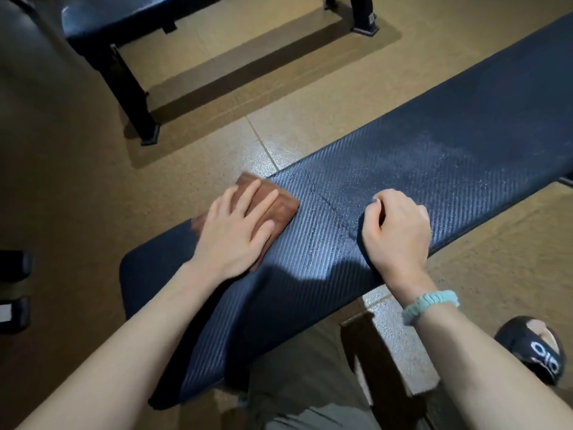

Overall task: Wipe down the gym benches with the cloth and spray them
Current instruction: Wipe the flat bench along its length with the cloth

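Note:
A long dark blue padded bench [434, 156] with a ribbed cover runs from the lower left to the upper right. A folded brown cloth [273, 201] lies near the bench's far edge. My left hand [235, 231] presses flat on the cloth with straight fingers. My right hand [397, 228] rests on the bench's near edge with its fingers curled under, and I see nothing in it. A pale wet-looking patch shows on the pad to the right of my right hand. No spray bottle is in view.
A second dark bench [124, 23] on black legs stands at the upper left on the tan floor [279, 125]. A dark sandalled foot [533, 349] is at the lower right, beside the bench's leg [375, 361]. Dark equipment [12, 290] sits at the left edge.

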The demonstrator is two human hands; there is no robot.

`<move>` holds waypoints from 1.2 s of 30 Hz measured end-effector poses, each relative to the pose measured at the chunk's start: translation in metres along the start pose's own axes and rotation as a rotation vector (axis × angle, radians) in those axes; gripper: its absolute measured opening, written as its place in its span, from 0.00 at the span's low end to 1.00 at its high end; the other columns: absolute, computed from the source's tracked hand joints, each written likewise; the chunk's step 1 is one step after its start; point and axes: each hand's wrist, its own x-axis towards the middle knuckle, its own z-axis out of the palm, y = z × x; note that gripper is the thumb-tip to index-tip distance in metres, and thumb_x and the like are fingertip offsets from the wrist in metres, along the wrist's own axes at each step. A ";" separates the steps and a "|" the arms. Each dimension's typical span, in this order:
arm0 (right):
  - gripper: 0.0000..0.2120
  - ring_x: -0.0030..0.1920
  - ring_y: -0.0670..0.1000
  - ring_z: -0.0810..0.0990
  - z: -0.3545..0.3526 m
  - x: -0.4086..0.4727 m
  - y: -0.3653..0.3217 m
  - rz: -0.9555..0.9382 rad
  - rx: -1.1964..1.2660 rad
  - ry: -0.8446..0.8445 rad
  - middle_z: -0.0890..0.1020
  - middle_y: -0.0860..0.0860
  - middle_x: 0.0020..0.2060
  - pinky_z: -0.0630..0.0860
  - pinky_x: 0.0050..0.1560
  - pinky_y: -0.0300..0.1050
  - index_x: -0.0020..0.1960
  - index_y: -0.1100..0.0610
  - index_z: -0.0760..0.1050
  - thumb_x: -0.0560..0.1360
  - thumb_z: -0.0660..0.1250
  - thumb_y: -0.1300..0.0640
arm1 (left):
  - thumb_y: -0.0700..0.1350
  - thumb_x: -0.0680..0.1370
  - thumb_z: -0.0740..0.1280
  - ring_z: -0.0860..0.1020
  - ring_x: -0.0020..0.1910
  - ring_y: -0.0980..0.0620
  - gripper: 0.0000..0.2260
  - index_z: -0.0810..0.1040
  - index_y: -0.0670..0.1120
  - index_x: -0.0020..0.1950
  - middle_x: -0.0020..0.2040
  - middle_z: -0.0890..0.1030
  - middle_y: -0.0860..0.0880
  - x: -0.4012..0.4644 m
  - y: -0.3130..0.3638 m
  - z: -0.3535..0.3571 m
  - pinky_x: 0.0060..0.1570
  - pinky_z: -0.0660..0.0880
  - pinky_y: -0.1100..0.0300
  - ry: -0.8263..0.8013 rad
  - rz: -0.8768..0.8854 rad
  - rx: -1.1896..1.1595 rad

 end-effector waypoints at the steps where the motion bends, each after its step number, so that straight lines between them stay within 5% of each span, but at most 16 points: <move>1: 0.12 0.43 0.58 0.76 0.000 0.000 0.000 -0.002 -0.004 0.002 0.79 0.52 0.40 0.68 0.50 0.55 0.45 0.55 0.73 0.81 0.54 0.54 | 0.63 0.83 0.45 0.60 0.78 0.37 0.27 0.58 0.61 0.82 0.84 0.58 0.49 0.029 0.013 0.001 0.76 0.57 0.42 0.009 0.013 -0.007; 6: 0.11 0.43 0.58 0.77 -0.002 0.002 0.007 0.015 0.035 0.027 0.79 0.52 0.40 0.67 0.50 0.54 0.45 0.55 0.71 0.80 0.53 0.53 | 0.65 0.81 0.44 0.70 0.73 0.41 0.28 0.57 0.62 0.82 0.82 0.62 0.51 0.099 0.038 0.001 0.71 0.66 0.45 -0.022 0.038 -0.048; 13: 0.13 0.42 0.58 0.76 -0.003 0.001 -0.002 0.056 -0.013 0.036 0.79 0.52 0.39 0.67 0.49 0.54 0.44 0.56 0.73 0.80 0.53 0.53 | 0.62 0.84 0.50 0.65 0.76 0.41 0.26 0.64 0.59 0.81 0.82 0.63 0.49 -0.017 -0.037 0.003 0.75 0.65 0.43 0.011 -0.012 -0.058; 18: 0.10 0.40 0.58 0.75 0.002 0.001 -0.008 -0.010 -0.063 0.048 0.77 0.52 0.38 0.66 0.47 0.55 0.44 0.55 0.72 0.81 0.55 0.56 | 0.64 0.81 0.46 0.69 0.72 0.36 0.28 0.61 0.62 0.81 0.82 0.63 0.47 0.067 0.018 0.003 0.72 0.64 0.44 0.019 -0.021 -0.041; 23: 0.12 0.43 0.58 0.76 -0.008 0.005 0.000 0.067 -0.017 0.093 0.79 0.53 0.40 0.65 0.49 0.54 0.46 0.56 0.74 0.80 0.54 0.54 | 0.63 0.83 0.47 0.61 0.79 0.37 0.26 0.56 0.64 0.82 0.84 0.57 0.49 0.119 0.075 0.003 0.77 0.55 0.44 -0.019 0.075 -0.046; 27: 0.09 0.47 0.59 0.76 -0.032 0.015 0.033 0.172 -0.127 0.140 0.80 0.53 0.44 0.65 0.51 0.53 0.47 0.55 0.75 0.81 0.58 0.55 | 0.62 0.84 0.48 0.58 0.81 0.37 0.26 0.61 0.62 0.81 0.84 0.59 0.49 0.037 0.031 0.007 0.78 0.56 0.40 0.019 0.246 -0.024; 31: 0.07 0.46 0.55 0.71 -0.026 0.018 0.046 0.304 -0.119 0.170 0.77 0.49 0.43 0.61 0.50 0.51 0.44 0.53 0.70 0.80 0.60 0.53 | 0.61 0.84 0.50 0.59 0.80 0.35 0.25 0.63 0.60 0.81 0.83 0.60 0.48 -0.022 0.026 0.010 0.78 0.57 0.37 -0.054 0.237 -0.005; 36: 0.08 0.47 0.56 0.72 -0.018 0.018 0.048 0.294 -0.101 0.201 0.77 0.49 0.44 0.61 0.51 0.51 0.44 0.53 0.71 0.80 0.60 0.51 | 0.64 0.82 0.48 0.54 0.82 0.37 0.26 0.58 0.66 0.81 0.85 0.55 0.51 0.046 0.087 0.007 0.80 0.48 0.40 -0.024 0.276 -0.036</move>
